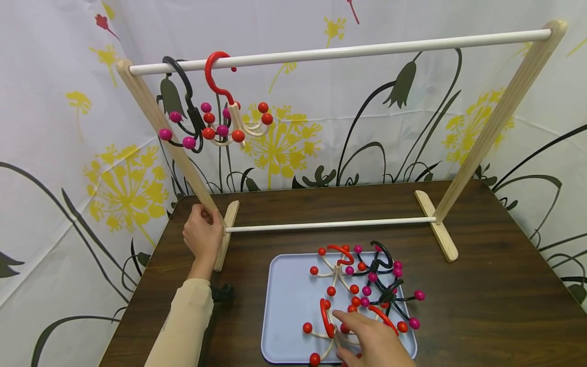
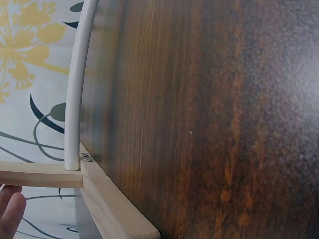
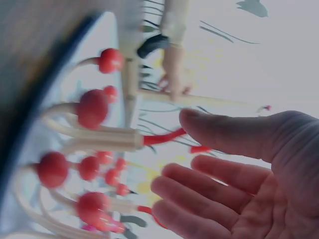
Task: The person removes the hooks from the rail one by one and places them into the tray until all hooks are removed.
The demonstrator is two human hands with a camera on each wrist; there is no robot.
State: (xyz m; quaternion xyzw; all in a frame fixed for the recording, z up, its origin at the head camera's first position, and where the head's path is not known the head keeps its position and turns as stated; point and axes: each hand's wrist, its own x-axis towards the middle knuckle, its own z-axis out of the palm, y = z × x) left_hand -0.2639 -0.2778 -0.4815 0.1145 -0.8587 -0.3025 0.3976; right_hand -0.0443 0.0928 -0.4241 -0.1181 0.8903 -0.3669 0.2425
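My left hand (image 1: 204, 232) grips the lower part of the left wooden post (image 1: 181, 163) of a small rack; in the left wrist view its fingers (image 2: 12, 211) touch that post. My right hand (image 1: 373, 339) is over the near side of a pale blue tray (image 1: 286, 300), thumb and fingers apart around a hanger with a red hook (image 1: 325, 321) and cream, ball-tipped prongs. In the right wrist view the thumb overlaps the end of that red hook (image 3: 164, 138), and the palm shows nothing held. A second red-hooked hanger (image 1: 338, 270) lies farther back on the tray.
Black hangers with magenta balls (image 1: 378, 265) overlap the tray's right edge. From the rack's white top rail (image 1: 344, 52) hang a black hanger (image 1: 188, 94) and a red-hooked one (image 1: 211, 76), near its left end. A wooden foot (image 1: 437, 227) supports the right post. Patterned cloth stands behind.
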